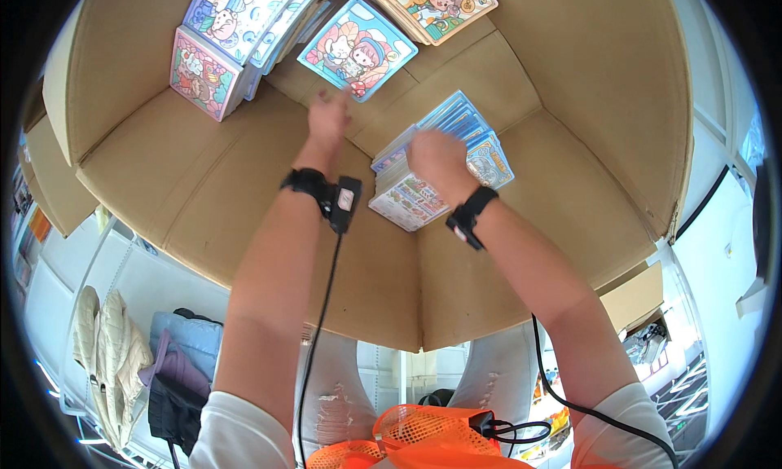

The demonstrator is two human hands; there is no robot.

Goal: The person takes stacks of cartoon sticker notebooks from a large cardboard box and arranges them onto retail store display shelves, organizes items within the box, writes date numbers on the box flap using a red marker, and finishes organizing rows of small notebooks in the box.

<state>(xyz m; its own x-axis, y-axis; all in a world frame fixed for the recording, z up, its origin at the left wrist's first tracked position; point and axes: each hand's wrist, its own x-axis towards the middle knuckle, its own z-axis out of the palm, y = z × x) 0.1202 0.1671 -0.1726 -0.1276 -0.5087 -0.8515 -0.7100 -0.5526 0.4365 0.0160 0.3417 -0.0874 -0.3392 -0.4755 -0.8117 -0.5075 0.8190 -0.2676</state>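
Observation:
Both hands reach down into a large open cardboard box (pixel 586 59). My left hand (pixel 330 111) is blurred, its fingers at the lower corner of a blue square illustrated pack (pixel 360 50); whether they touch it is unclear. My right hand (pixel 437 157) is over a group of stacked illustrated packs (pixel 409 194), knuckles up, its fingertips hidden. Blue-edged packs (pixel 455 117) fan out just beyond it, and another pack (pixel 490 163) leans at its right. Stacks with blue covers (pixel 235 17) and a pink cover (pixel 203 75) stand at upper left, an orange-covered stack (pixel 437 4) at the top.
The box walls rise on all sides, the near rim (pixel 421 347) lying before the person's legs. Black cables run from the wristbands (pixel 345 203) along both arms. Coats and bags (pixel 183 359) hang outside at lower left. Another cardboard box (pixel 635 292) is at right.

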